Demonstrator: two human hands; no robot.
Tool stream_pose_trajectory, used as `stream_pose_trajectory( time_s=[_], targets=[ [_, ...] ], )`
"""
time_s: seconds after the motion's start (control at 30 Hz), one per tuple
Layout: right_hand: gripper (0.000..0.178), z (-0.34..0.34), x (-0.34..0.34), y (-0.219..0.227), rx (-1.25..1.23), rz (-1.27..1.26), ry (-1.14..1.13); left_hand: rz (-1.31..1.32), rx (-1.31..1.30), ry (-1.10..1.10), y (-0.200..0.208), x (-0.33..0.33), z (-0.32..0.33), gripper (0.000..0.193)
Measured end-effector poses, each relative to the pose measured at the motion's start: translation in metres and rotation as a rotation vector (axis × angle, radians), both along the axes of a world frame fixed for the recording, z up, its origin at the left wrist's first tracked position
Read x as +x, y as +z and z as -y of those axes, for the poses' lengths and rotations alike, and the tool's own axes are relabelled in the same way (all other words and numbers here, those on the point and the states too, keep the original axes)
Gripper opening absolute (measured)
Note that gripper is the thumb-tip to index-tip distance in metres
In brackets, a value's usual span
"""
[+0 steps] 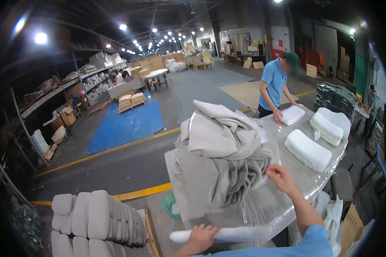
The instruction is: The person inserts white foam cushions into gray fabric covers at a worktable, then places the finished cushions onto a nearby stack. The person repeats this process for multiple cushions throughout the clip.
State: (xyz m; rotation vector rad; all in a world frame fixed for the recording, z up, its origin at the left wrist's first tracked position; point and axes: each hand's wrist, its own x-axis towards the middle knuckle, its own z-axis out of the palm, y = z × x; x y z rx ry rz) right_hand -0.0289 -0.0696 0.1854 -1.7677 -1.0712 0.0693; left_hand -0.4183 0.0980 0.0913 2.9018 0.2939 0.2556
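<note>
My left hand [201,238] is closed around a long white padded cushion insert [240,234], seen edge-on along the table's near edge. Above the tabletop, my right hand [281,179] has loosely bent fingers, with nothing visible in them. It is nearest to the right side of a heaped pile of grey fabric covers [221,132], whose folds hang down the stack. Whether the fingertips touch the cloth cannot be made out. Clear plastic film covers the table [270,205]. Farther along it lies a thick white cushion insert [309,150].
Across the table, a co-worker in blue [273,88] has both hands at a white pad [292,115]. More white pads [328,126] are stacked at the far right. Grey finished cushions [98,218] stand in rows at lower left, near a green bag [171,206].
</note>
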Motion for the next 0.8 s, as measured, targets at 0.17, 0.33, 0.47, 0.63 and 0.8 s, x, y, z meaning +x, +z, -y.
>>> stream_pose_trajectory(
  time_s=[0.17, 0.33, 0.47, 0.63, 0.8],
  targets=[
    [0.026, -0.140, 0.030, 0.091, 0.008, 0.340, 0.054, 0.011, -0.030, 0.161, -0.004, -0.037, -0.006, 0.046],
    [0.029, -0.217, 0.120, 0.094, -0.089, 0.641, -0.312, 0.004, -0.102, 0.157, -0.028, -0.021, 0.005, 0.039],
    [0.023, -0.271, 0.133, 0.083, -0.397, 0.495, -0.336, -0.023, -0.108, 0.220, -0.036, -0.033, 0.003, 0.038],
    [0.020, -0.273, 0.143, 0.152, -0.153, 0.647, -0.400, -0.032, -0.060, 0.214, -0.061, -0.037, 0.013, 0.044],
    [0.021, -0.254, 0.076, 0.283, 0.106, 0.875, -0.331, -0.251, -0.244, 0.217, -0.065, -0.051, 0.012, 0.060]
  ],
)
